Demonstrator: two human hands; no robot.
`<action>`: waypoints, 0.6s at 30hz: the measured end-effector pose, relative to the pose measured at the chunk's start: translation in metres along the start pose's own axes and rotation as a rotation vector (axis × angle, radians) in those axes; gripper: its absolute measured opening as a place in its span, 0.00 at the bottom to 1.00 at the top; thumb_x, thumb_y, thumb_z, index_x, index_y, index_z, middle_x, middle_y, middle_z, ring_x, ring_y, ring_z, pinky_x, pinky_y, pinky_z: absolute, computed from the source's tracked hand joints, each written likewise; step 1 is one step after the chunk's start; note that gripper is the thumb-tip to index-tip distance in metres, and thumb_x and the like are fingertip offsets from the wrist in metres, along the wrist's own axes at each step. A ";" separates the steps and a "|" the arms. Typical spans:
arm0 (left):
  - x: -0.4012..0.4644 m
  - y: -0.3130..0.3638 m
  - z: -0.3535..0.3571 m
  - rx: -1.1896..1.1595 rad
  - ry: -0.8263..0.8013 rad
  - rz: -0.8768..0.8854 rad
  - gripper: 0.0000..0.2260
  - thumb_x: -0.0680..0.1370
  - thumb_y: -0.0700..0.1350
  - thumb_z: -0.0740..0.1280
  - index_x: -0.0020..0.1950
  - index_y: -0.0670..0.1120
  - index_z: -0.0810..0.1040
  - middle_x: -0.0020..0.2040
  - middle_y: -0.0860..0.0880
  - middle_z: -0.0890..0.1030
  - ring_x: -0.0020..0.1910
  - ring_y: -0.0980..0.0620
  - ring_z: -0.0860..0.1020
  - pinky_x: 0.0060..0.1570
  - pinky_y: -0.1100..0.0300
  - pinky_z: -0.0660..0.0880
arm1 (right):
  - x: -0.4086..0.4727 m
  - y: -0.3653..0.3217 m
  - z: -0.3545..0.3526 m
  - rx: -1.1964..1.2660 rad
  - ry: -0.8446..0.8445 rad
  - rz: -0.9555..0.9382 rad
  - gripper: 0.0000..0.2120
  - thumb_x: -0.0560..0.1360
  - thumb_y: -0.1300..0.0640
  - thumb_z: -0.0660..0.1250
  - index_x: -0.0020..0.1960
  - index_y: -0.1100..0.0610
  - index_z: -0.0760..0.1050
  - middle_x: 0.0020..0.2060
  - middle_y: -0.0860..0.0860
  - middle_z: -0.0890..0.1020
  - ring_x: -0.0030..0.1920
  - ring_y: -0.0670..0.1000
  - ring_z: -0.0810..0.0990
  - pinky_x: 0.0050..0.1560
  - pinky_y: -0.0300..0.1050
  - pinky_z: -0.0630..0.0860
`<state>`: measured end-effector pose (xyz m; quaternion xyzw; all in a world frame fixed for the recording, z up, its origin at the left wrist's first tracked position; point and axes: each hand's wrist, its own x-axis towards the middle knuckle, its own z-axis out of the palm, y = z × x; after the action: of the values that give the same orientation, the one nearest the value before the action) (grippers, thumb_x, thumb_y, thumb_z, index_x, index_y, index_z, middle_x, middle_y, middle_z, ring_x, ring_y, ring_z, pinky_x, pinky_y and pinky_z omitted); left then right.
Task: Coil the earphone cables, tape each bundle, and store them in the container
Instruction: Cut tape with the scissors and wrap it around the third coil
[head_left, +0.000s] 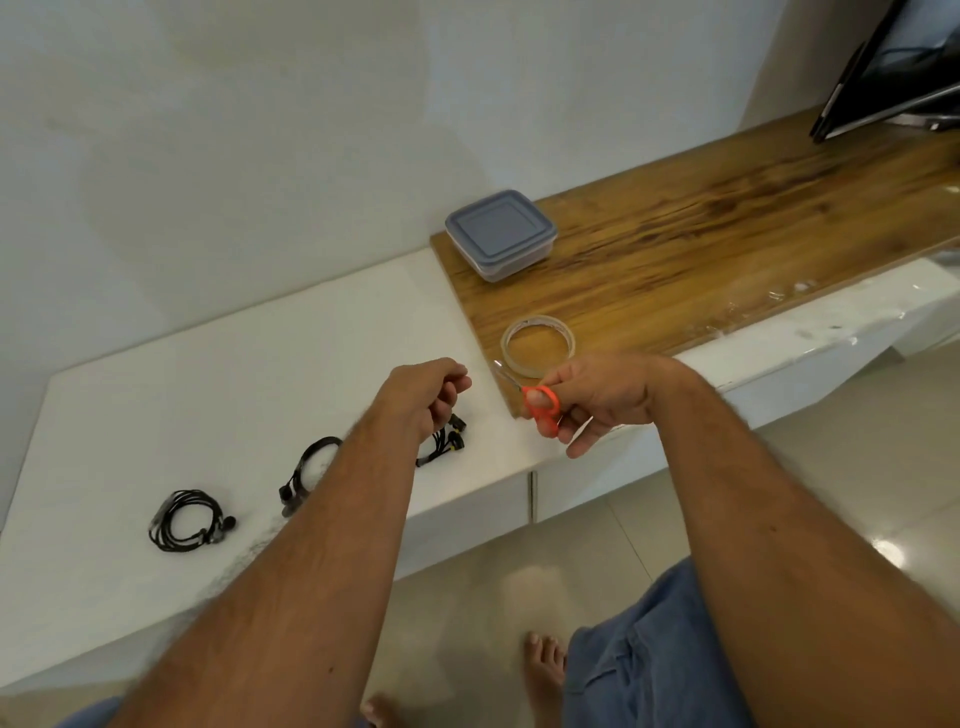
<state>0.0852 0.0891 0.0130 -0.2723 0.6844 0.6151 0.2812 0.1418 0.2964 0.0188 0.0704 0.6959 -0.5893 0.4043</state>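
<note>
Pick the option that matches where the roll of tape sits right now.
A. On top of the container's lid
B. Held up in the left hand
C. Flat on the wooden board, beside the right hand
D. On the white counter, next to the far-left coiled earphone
C: the roll of tape lies flat on the wooden board, just beyond the right hand that holds the orange scissors.

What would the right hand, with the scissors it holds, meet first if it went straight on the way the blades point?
Probably the tape roll: the scissors in the right hand point up-left at its near rim, though depth is unclear.
</note>
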 end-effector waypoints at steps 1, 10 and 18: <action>0.000 0.000 0.001 -0.007 -0.009 -0.011 0.04 0.75 0.37 0.68 0.41 0.42 0.76 0.39 0.46 0.82 0.19 0.61 0.69 0.16 0.70 0.60 | 0.000 0.001 0.001 -0.004 -0.011 0.013 0.12 0.78 0.51 0.67 0.53 0.60 0.78 0.37 0.52 0.82 0.36 0.50 0.79 0.45 0.51 0.82; 0.003 0.000 0.000 -0.034 -0.035 -0.040 0.04 0.75 0.37 0.67 0.40 0.43 0.76 0.39 0.47 0.82 0.20 0.61 0.68 0.16 0.70 0.60 | 0.016 0.006 0.003 0.072 -0.047 0.040 0.17 0.78 0.49 0.66 0.56 0.63 0.75 0.42 0.55 0.83 0.39 0.53 0.83 0.47 0.51 0.83; 0.006 -0.001 0.000 -0.023 -0.052 -0.049 0.04 0.76 0.38 0.66 0.41 0.43 0.77 0.38 0.47 0.82 0.21 0.61 0.68 0.16 0.71 0.60 | 0.028 0.007 0.002 0.114 -0.020 0.005 0.21 0.73 0.46 0.68 0.56 0.63 0.75 0.43 0.56 0.83 0.40 0.53 0.83 0.48 0.51 0.83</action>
<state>0.0819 0.0884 0.0085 -0.2761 0.6627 0.6228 0.3109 0.1285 0.2861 -0.0043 0.0890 0.6569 -0.6279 0.4079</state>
